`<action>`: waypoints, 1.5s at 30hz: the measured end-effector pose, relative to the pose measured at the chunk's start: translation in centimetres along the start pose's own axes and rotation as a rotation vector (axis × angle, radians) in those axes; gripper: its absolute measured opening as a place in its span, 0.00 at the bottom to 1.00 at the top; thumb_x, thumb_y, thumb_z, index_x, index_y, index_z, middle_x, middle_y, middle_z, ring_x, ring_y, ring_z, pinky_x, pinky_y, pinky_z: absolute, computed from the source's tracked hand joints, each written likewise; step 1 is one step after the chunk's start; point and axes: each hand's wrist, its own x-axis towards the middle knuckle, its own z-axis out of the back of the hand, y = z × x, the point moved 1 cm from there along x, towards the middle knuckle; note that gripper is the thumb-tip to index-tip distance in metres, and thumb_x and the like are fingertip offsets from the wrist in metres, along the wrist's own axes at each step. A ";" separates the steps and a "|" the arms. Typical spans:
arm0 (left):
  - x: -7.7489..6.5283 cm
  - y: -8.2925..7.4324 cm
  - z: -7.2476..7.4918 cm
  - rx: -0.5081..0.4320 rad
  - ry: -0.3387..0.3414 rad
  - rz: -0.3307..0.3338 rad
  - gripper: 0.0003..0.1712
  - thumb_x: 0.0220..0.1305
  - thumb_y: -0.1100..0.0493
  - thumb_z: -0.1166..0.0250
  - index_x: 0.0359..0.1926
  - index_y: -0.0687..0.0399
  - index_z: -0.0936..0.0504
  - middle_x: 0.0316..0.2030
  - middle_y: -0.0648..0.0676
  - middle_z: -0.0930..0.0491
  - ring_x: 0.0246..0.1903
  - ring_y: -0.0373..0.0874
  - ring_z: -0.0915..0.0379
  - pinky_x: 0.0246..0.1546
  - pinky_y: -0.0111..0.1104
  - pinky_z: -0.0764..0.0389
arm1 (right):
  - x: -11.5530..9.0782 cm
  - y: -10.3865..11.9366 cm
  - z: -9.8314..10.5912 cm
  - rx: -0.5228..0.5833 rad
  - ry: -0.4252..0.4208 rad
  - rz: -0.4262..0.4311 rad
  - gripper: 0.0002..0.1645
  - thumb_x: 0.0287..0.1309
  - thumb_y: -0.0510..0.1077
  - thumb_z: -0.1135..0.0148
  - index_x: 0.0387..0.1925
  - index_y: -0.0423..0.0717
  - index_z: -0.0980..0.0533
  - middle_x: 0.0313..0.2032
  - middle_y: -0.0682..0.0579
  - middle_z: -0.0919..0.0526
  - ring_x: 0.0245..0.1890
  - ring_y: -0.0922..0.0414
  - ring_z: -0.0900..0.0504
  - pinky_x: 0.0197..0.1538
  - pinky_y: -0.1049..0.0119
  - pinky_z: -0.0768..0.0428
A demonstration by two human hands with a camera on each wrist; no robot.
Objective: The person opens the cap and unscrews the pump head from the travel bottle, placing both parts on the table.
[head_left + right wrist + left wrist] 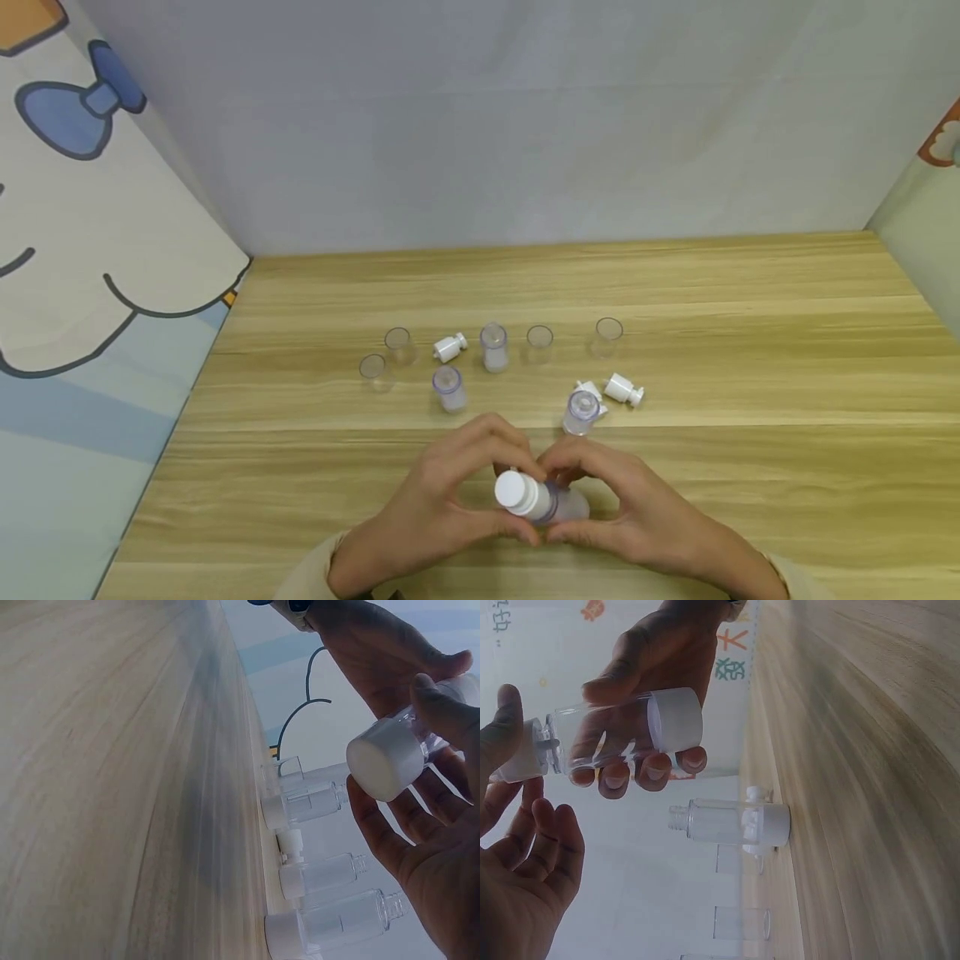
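Between my two hands a clear bottle (630, 727) with a white base (384, 759) is held tilted above the wooden table. My right hand (626, 500) grips its clear body, the fingers wrapped round one side and the thumb on the other. At the neck, my left hand (461, 487) pinches the white pump top (517, 492) between thumb and fingers. In the left wrist view the pump top (526, 754) sits at the bottle's threaded neck. Beyond my right hand stands another clear bottle (581, 414), close to two white pump tops (624, 390) lying down.
Two more clear bottles, one nearer (449, 390) and one farther (494, 348), stand mid-table. Several clear caps (539, 343) are spread around them. Another white pump top (450, 347) lies on its side. A pale cloth wall (525, 167) rises behind the wooden table (750, 333).
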 end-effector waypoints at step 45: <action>-0.1 -0.5 1.0 -0.154 0.011 0.131 0.30 0.53 0.75 0.24 0.57 0.64 0.23 0.51 0.62 0.17 0.54 0.49 0.18 0.55 0.39 0.13 | -0.7 -0.2 0.1 -0.006 -0.057 -0.018 0.31 0.54 0.37 0.21 0.58 0.48 0.24 0.51 0.53 0.16 0.50 0.62 0.17 0.56 0.66 0.14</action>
